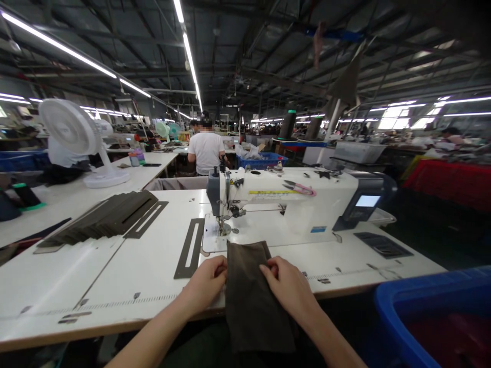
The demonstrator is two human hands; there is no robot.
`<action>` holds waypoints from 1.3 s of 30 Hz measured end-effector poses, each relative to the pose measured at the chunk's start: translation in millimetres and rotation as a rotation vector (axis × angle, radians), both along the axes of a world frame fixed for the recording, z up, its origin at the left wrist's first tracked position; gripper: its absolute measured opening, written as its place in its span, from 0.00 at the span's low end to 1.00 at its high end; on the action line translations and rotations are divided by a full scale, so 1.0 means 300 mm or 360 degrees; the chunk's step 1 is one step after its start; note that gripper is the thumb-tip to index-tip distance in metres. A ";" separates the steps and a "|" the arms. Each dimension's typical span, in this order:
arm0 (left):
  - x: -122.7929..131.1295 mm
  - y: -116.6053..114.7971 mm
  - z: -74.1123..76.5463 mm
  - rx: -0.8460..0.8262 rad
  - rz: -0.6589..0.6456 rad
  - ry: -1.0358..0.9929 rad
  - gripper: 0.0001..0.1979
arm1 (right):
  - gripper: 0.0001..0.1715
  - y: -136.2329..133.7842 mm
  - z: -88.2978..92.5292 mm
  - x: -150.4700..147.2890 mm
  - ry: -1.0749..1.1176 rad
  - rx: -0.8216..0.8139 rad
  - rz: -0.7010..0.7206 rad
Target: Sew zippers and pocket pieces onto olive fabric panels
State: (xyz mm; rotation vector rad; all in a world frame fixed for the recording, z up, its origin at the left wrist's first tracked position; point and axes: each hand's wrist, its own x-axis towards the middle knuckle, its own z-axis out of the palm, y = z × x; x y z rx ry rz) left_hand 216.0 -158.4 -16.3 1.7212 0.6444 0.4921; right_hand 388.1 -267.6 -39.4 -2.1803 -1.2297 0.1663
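A dark olive-brown piece of fabric [249, 291] hangs over the table's front edge, its top end lying just before the sewing machine [291, 204]. My left hand [210, 278] pinches its left edge, thumb against fingers. On the opposite edge, my right hand [286, 281] grips the cloth between thumb and curled fingers. The machine's needle and presser foot [222, 225] stand a short way beyond the fabric, apart from it. Left of the needle plate lies a flat dark frame-shaped piece [188, 248] with a long slot.
A fanned stack of dark fabric pieces [103, 217] lies to the left, beside a second slotted piece [148, 220]. Pink-handled snips [301, 188] rest on the machine arm. A blue bin [399, 306] stands at the right, a white fan [76, 133] at the left. A person [207, 151] stands beyond.
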 end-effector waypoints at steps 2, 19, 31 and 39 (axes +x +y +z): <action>0.000 -0.005 -0.004 0.0010 0.0002 0.0003 0.06 | 0.09 0.019 -0.014 0.006 -0.0101 -0.0056 -0.0075; 0.018 0.097 0.008 0.0909 0.0295 0.0780 0.10 | 0.05 0.125 -0.009 0.129 -0.0076 0.0092 -0.0154; 0.006 0.100 0.002 0.1354 -0.0352 0.0964 0.55 | 0.15 0.199 -0.003 0.160 0.0188 0.0443 0.0151; 0.010 0.166 0.045 0.1292 -0.0517 0.0977 0.51 | 0.18 0.226 -0.060 0.238 0.0040 0.0146 0.0181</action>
